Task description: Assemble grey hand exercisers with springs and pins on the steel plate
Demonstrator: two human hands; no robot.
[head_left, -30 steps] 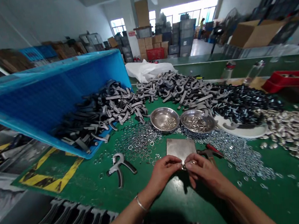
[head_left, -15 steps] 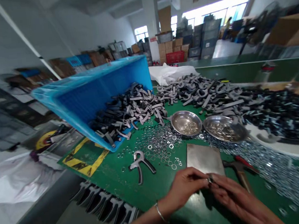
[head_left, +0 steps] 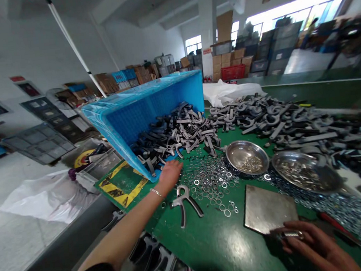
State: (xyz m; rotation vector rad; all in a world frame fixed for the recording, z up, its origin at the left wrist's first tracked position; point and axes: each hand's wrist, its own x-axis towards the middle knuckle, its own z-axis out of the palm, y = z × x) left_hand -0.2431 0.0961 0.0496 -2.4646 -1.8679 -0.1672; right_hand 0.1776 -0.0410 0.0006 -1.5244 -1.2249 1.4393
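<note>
The right hand [head_left: 319, 245] alone now pinches the small metal part [head_left: 294, 235], beside the steel plate [head_left: 269, 208]; earlier both hands met on it. The left hand [head_left: 170, 174] has swung well away, beyond the V-shaped grip [head_left: 183, 195], toward grey handles [head_left: 183, 131] in the blue crate [head_left: 144, 91]; whether it grasps one, I cannot tell.

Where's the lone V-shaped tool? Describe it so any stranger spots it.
Find the big blue crate, tipped onto its side. Nearer the camera, between the left hand and the metal plate, lies the grey V-shaped tool. Unlike the heaped grey parts, it lies alone, splayed open, a coil spring at one end.
</note>
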